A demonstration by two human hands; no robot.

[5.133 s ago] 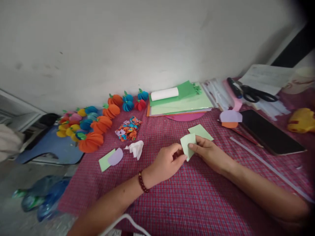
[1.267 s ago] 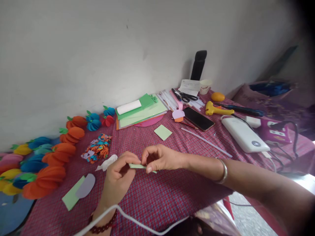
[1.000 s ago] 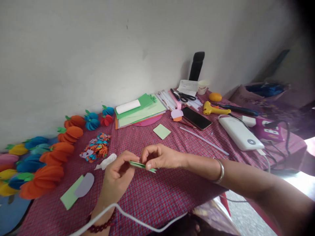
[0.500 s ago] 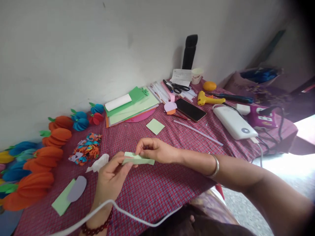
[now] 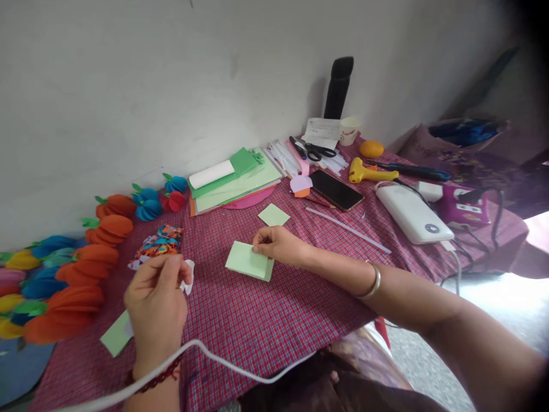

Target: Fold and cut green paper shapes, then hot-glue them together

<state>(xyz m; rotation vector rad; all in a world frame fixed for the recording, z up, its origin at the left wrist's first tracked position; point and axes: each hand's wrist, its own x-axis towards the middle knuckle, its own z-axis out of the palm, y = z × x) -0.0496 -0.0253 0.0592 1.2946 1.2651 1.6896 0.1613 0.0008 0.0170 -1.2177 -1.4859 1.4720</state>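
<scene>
Right hand point(image 5: 278, 245) pinching pale green paper point(image 5: 247, 261), left hand point(image 5: 156, 297) curled by white tissue point(image 5: 189, 282), grip unclear

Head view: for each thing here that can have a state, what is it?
Green paper: layered, in right hand's grip
Left hand: fingers curled, contents unclear
Tissue: crumpled, partly hidden
White paper: rolled
Phone: screen dark
Cup: upright
Power bank: cable plugged in

Pale-green rectangular folded paper point(image 5: 247, 261) looked matt, smooth. Red checked cloth table cover point(image 5: 240, 320) was matt, wrinkled. Black rectangular phone point(image 5: 337, 190) had a smooth, glossy face. Round silver metal bangle point(image 5: 377, 278) looked shiny.
</scene>
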